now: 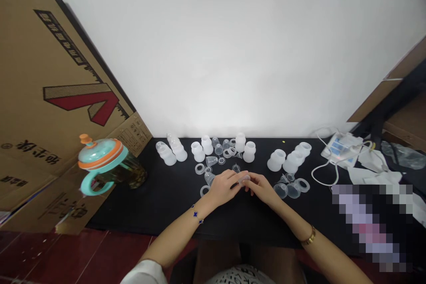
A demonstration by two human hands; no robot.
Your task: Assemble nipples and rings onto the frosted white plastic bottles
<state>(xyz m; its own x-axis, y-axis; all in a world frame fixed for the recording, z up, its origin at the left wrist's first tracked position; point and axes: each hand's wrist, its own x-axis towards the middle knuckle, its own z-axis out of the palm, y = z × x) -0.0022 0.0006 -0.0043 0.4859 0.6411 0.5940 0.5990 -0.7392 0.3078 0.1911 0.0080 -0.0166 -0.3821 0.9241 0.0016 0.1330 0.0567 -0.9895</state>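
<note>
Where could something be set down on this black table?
Bare black table lies between the pitcher and the left forearm, with another patch between that and the right forearm. It is crowded beyond the left hand, with white bottles, clear domes and rings; similar parts crowd beyond the right forearm.

Small translucent piece (244, 179) between hands (225, 186)

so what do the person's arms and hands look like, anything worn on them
Both hands are bare, with no gloves. Above the left hand is a thin bracelet with dark blue clover-shaped charms, and a white sleeve ends near the elbow. The right hand has a gold-coloured band further up the forearm; no sleeve shows there.
</note>
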